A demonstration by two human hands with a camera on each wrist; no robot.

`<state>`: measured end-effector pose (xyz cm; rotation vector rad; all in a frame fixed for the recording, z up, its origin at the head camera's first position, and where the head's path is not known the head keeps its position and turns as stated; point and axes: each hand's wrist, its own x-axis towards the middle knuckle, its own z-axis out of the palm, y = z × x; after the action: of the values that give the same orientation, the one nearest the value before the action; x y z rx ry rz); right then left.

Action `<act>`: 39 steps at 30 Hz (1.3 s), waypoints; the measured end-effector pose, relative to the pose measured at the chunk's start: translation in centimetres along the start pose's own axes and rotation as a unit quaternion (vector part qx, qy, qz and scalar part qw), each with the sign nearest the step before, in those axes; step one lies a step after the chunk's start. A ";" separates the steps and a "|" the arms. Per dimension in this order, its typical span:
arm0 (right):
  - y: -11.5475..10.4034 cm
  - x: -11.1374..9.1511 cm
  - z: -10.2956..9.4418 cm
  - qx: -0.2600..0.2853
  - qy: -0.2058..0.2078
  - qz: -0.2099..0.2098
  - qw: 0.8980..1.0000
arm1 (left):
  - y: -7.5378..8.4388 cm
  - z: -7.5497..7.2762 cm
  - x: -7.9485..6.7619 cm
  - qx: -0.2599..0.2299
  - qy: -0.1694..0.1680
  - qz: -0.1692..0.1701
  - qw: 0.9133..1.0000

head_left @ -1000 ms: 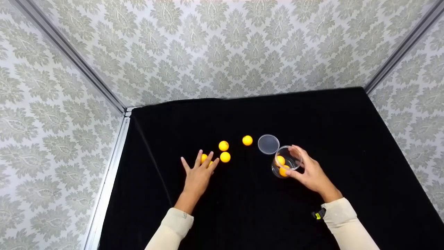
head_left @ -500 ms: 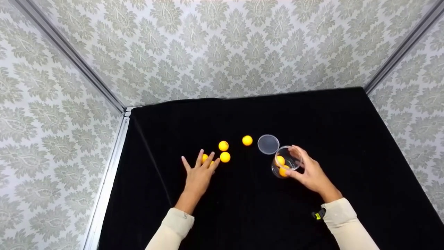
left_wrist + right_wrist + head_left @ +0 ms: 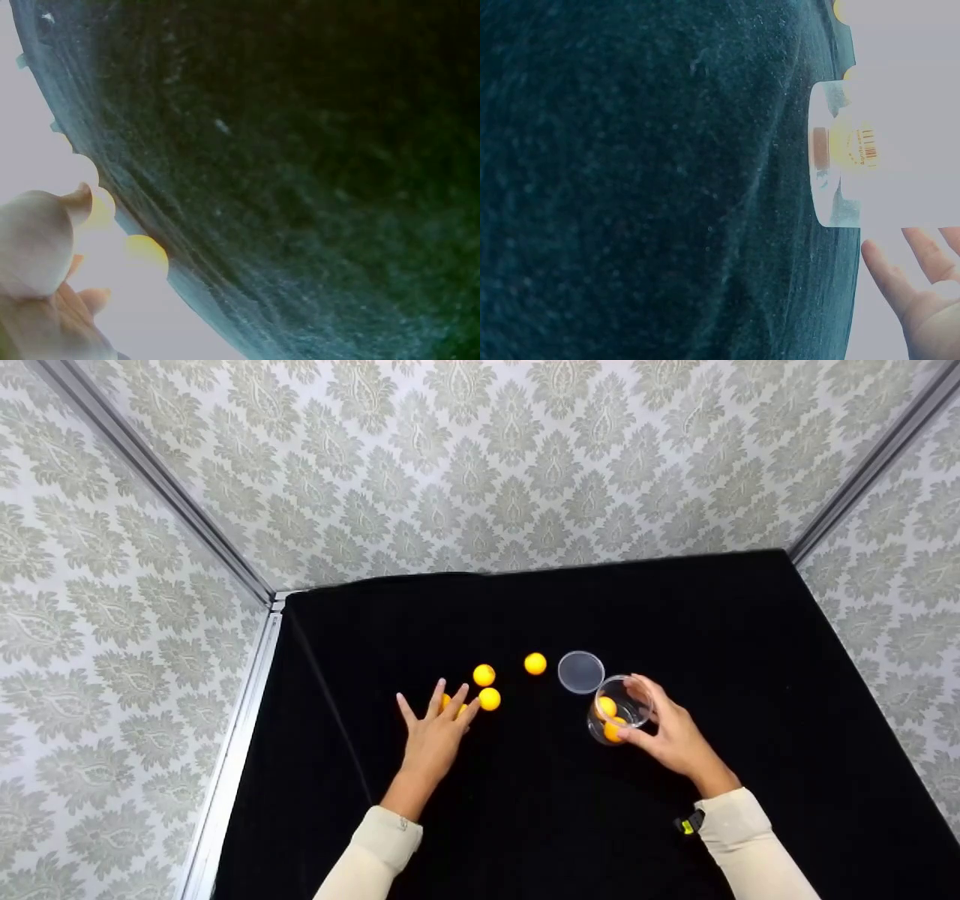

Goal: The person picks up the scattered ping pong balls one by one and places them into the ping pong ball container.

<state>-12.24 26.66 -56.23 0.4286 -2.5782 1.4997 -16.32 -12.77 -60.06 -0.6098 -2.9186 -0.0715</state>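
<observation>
Fingers stretched wide, the left hand [image 3: 432, 741] lies over two small, round yellow-orange balls, one ball [image 3: 446, 700] showing between two fingers and another ball [image 3: 463, 709] beside it. The spread looks like a low fence, a sensible shape over things that could roll; whether the fingertips press on the balls or only shelter them, I cannot tell.

The right hand [image 3: 679, 735] grips a clear, round plastic container [image 3: 597, 732], fingers curled round its far side and thumb on the near side, close to the rim. That two-sided hold probably steadies the light container, which seems to stand upright on the black cloth [image 3: 525, 810] with its mouth facing up. Inside sit two balls of the same kind, an upper-looking ball [image 3: 606, 707] and a nearer ball [image 3: 615, 729], penned in by the wall.

A flat, translucent round lid [image 3: 580, 672] lies just beyond the container, off the mouth, so nothing covers it. Three more balls rest loose on the cloth: a pair, one ball [image 3: 484, 675] behind the other ball [image 3: 489, 699] near the left fingertips, and a lone ball [image 3: 535, 664] between that pair and the lid.
</observation>
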 end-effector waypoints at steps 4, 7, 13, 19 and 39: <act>-0.1 0.0 0.0 -0.003 -0.001 0.003 1.000 | 0.3 -0.3 0.1 0.001 0.007 0.004 1.000; 0.0 0.0 -0.1 0.001 -0.004 0.004 1.000 | 0.4 -0.4 0.2 0.005 0.012 0.005 1.000; 0.1 -0.1 -0.1 0.006 -0.005 0.004 1.000 | 0.8 -0.8 0.4 -0.003 0.009 0.006 1.000; 0.1 0.0 -0.1 0.004 -0.006 0.007 1.000 | 1.6 -1.4 1.0 -0.004 0.015 0.010 1.000; -0.1 -0.1 0.0 0.005 -0.002 0.005 1.000 | 6.0 -3.3 3.7 0.014 0.060 0.058 0.996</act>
<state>-12.14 26.60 -56.20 0.4212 -2.5793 1.5177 -16.83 -6.11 -56.13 -0.7420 -2.7584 -0.0499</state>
